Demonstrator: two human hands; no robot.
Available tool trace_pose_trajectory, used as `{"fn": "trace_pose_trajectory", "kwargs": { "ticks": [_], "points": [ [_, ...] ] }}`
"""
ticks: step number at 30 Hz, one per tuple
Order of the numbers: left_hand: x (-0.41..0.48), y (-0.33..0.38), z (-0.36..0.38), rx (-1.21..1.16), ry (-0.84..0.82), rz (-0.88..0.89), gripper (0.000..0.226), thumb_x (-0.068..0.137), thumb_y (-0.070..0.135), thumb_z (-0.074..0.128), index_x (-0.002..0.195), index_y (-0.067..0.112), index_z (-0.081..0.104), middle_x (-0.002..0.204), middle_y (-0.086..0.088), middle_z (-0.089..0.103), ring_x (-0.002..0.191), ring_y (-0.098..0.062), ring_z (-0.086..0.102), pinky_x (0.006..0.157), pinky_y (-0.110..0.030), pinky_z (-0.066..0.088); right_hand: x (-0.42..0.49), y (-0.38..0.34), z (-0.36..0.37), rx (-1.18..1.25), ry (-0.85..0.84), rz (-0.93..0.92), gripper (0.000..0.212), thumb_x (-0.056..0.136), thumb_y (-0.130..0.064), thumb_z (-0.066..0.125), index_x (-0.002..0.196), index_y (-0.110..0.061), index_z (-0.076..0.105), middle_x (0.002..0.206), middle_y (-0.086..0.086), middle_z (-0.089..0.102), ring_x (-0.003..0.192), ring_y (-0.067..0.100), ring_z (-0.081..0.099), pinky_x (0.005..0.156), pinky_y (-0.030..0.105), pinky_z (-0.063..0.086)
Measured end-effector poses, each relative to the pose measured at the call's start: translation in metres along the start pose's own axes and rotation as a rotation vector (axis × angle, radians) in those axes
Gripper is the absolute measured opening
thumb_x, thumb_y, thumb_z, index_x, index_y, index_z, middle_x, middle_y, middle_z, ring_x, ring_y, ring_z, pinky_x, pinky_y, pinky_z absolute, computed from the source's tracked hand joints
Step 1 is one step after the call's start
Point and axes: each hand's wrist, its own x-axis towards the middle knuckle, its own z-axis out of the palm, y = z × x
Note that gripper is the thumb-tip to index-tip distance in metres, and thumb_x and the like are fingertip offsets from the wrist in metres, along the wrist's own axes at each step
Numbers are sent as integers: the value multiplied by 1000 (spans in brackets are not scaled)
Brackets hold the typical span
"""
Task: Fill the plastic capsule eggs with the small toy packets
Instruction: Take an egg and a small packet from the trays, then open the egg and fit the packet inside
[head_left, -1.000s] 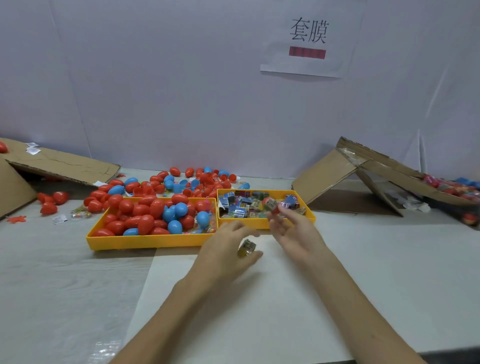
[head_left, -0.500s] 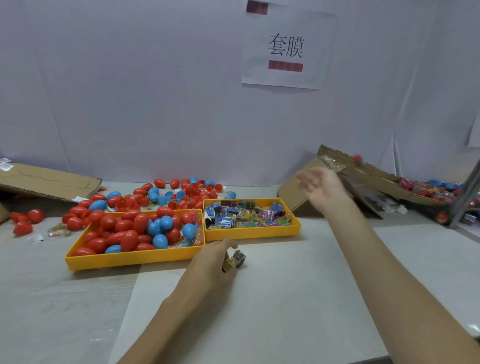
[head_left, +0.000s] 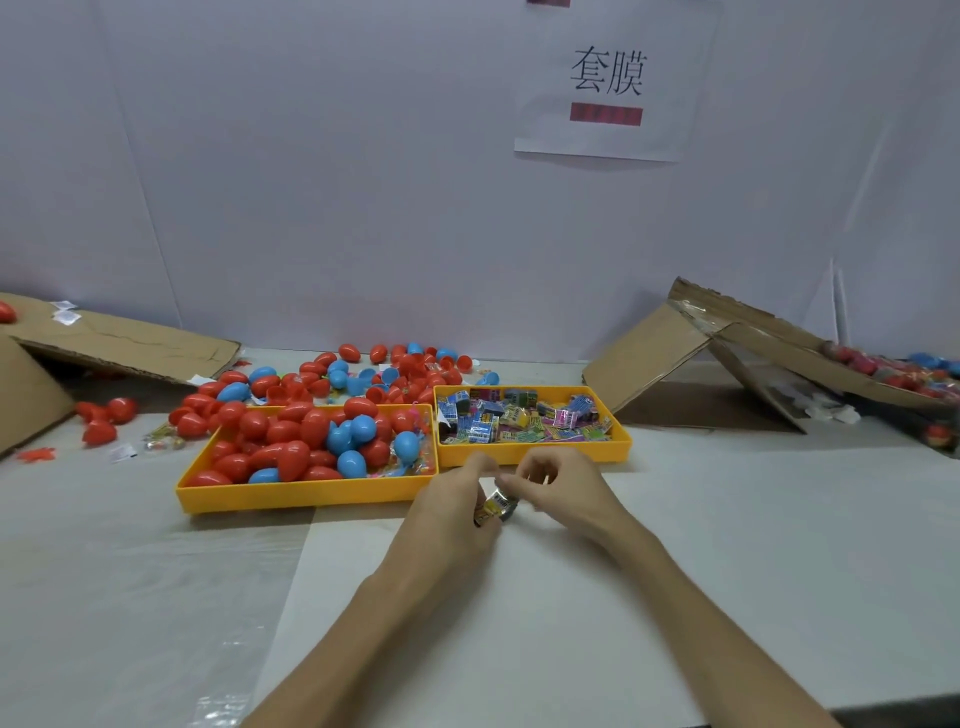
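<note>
Toy packet (head_left: 497, 506) pinched by left hand (head_left: 454, 514), just near of the packet tray (head_left: 597, 449); right hand (head_left: 563, 491), outstretched far right a moment earlier, has returned and pinches it too. No egg in hand yet.

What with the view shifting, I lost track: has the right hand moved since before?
Yes. The right hand came back left from the cardboard to just before the packet tray.

Wall sign (head_left: 607, 78) above torn cardboard (head_left: 649, 358)
</note>
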Motion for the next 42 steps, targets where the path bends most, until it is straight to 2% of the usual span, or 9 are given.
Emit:
{"fn": "trace_pose_trajectory", "kwargs": {
  "ticks": [5,10,14,19,24,28,32,35,42],
  "points": [
    [1,0,1,-11,-9,-7,51,89,18,74,133,25,49,104,0,67,95,-17,64,84,-33,56,0,-3,0,-24,-84,-19,21,79,-32,83,70,-18,70,73,-1,70,59,-1,51,56,14,37],
    [2,-3,3,-21,4,-5,48,88,17,74,129,28,50,99,6,65,89,-11,63,79,-24,55,1,-4,-2,-14,-116,-9,16,86,-26,78,72,-20,74,73,-1,73,64,4,61,59,17,44],
    [-1,-5,5,-46,23,-1,44,88,17,72,123,30,51,96,8,64,88,-8,62,79,-29,56,2,-3,-3,-22,-123,-22,17,88,-26,76,71,-25,76,71,-6,72,62,1,61,58,15,44],
    [0,-8,7,-75,34,-2,43,87,17,72,122,31,51,95,9,62,89,-7,61,80,-30,55,3,0,-5,15,-69,-14,16,88,-25,77,71,-24,75,68,-4,71,56,1,58,55,18,47],
    [4,-9,12,-77,29,-2,46,87,17,73,124,32,49,101,7,63,93,-9,61,83,-28,55,2,2,-6,43,-31,-43,15,87,-21,78,73,-19,75,66,1,71,59,13,66,58,27,56],
    [7,-7,11,-68,9,-34,50,88,19,74,127,33,47,107,7,62,98,-11,60,85,-28,53,3,6,-14,130,114,-5,16,90,-14,74,74,-18,72,68,1,71,61,16,69,59,27,54],
    [2,-5,9,-168,-15,-67,49,87,29,77,128,32,50,105,10,60,94,-7,60,80,-23,55,1,2,-26,265,13,-15,10,90,-13,75,80,-13,74,74,5,74,66,22,73,63,30,58],
    [-1,0,2,-395,26,-127,39,86,43,76,121,36,59,111,15,64,101,3,62,80,-14,54,0,-7,-21,304,-63,-67,8,88,-12,76,81,-14,76,76,7,74,67,25,72,64,32,58],
    [2,10,-16,-494,82,-67,18,92,18,73,103,32,74,93,18,74,90,-9,70,74,-25,57,-5,-24,-14,411,-128,-124,6,87,-20,75,81,-21,78,75,6,74,66,25,71,64,31,58]
  ]
}}
